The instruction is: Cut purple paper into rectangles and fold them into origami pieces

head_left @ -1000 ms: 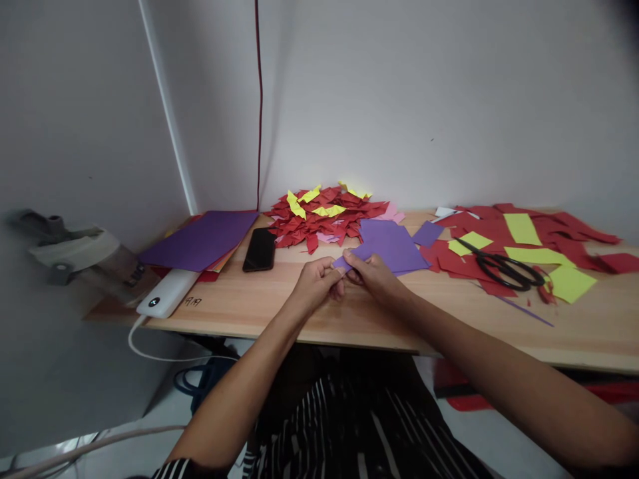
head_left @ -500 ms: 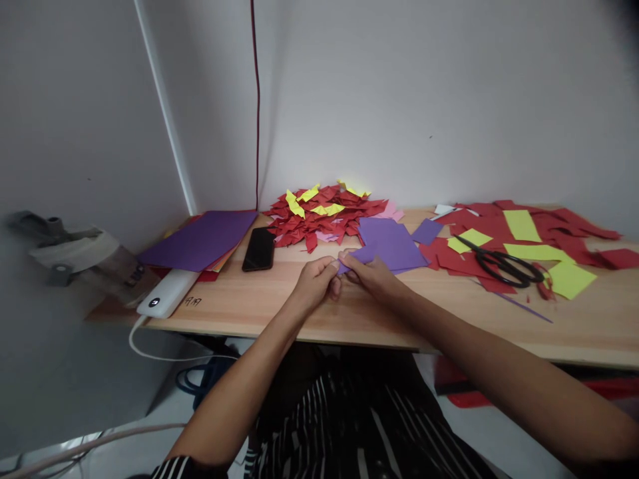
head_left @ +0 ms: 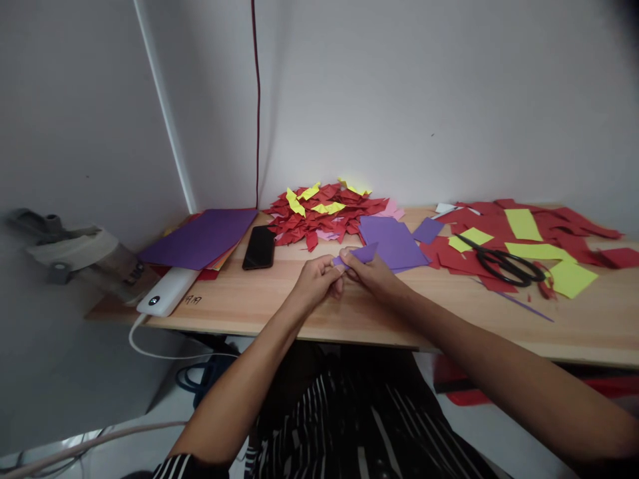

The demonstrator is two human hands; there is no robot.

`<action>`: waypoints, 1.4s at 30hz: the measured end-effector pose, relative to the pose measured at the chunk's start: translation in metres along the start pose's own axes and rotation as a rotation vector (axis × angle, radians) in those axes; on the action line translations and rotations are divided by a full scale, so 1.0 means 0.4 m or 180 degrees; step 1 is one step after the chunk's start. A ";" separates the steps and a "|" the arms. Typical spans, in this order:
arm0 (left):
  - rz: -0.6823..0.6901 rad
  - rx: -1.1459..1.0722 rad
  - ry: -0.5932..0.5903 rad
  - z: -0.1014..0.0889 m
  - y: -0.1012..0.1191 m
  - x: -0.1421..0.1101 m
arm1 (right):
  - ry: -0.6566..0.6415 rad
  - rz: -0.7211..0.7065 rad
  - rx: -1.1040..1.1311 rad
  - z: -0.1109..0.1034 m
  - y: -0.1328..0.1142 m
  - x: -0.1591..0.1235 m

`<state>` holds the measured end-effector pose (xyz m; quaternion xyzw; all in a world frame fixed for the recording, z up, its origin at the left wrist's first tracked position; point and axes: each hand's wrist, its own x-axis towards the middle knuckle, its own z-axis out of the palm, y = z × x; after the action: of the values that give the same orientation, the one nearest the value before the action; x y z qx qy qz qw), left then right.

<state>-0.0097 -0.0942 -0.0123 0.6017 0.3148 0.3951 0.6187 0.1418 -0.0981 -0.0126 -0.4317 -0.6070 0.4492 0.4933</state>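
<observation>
Both hands meet over the front middle of the wooden table (head_left: pixel 279 306). My left hand (head_left: pixel 315 282) pinches the near corner of a small purple paper piece (head_left: pixel 360 254). My right hand (head_left: pixel 373 274) grips the same piece from the right, fingers curled over it. Just behind the hands lies a stack of purple paper squares (head_left: pixel 394 241). A pile of folded red and yellow paper pieces (head_left: pixel 324 214) sits further back by the wall.
A black phone (head_left: pixel 260 247) lies left of the hands, beside large purple sheets (head_left: pixel 202 237) and a white power bank (head_left: pixel 167 291). Black scissors (head_left: pixel 504 265) rest on red and yellow paper scraps (head_left: pixel 529 241) at the right. A red cable (head_left: pixel 255 100) runs down the wall.
The hands have stayed in place; the purple piece between them has been worked smaller and lifted a little off the stack behind.
</observation>
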 end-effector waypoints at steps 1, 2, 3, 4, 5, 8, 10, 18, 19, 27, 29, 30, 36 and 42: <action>-0.0021 -0.0046 0.0010 0.000 -0.001 0.001 | -0.0010 -0.0012 -0.0014 -0.001 -0.001 0.000; -0.0034 -0.0090 0.0030 0.000 -0.003 0.002 | -0.0022 -0.0026 -0.0029 -0.001 -0.003 -0.001; -0.0040 -0.0125 0.0053 -0.001 -0.005 0.003 | -0.0031 -0.0039 -0.0046 -0.002 -0.005 -0.001; -0.0034 -0.0141 0.0079 -0.001 -0.007 0.004 | -0.0034 -0.0049 -0.0063 -0.002 -0.007 -0.002; -0.0024 -0.0129 0.0103 -0.001 -0.009 0.004 | -0.0031 -0.0057 -0.0079 -0.003 -0.009 -0.002; -0.0001 -0.0006 0.0176 -0.001 -0.013 0.005 | -0.0056 -0.0065 -0.0095 -0.002 -0.009 0.000; 0.0008 0.0064 0.0214 -0.001 -0.013 0.005 | -0.0101 -0.0069 -0.0078 -0.001 -0.007 0.002; 0.0254 0.0579 0.0334 -0.003 -0.013 0.007 | -0.0083 -0.0056 -0.0015 0.003 -0.014 -0.003; 0.0213 0.0487 0.0321 -0.003 -0.014 0.008 | -0.0084 -0.0059 -0.0008 0.004 -0.015 -0.004; 0.0238 0.0258 0.0184 -0.005 -0.014 0.008 | -0.0233 -0.0067 -0.0017 0.002 -0.009 -0.004; 0.0245 0.0279 0.0253 -0.006 -0.012 0.007 | -0.0238 -0.0083 -0.0024 0.004 -0.011 -0.005; 0.0245 0.0267 0.0276 -0.006 -0.011 0.007 | -0.0228 -0.0087 -0.0022 0.005 -0.011 -0.005; 0.0030 0.0065 0.0099 0.003 -0.009 0.006 | 0.0034 -0.0009 -0.0024 0.003 -0.008 -0.004; -0.0028 0.0112 0.0058 0.004 -0.005 0.000 | 0.0227 0.0025 -0.0085 0.002 -0.008 -0.003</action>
<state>-0.0082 -0.0947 -0.0142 0.6075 0.3300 0.3922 0.6068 0.1410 -0.0999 -0.0098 -0.4564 -0.5933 0.4273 0.5071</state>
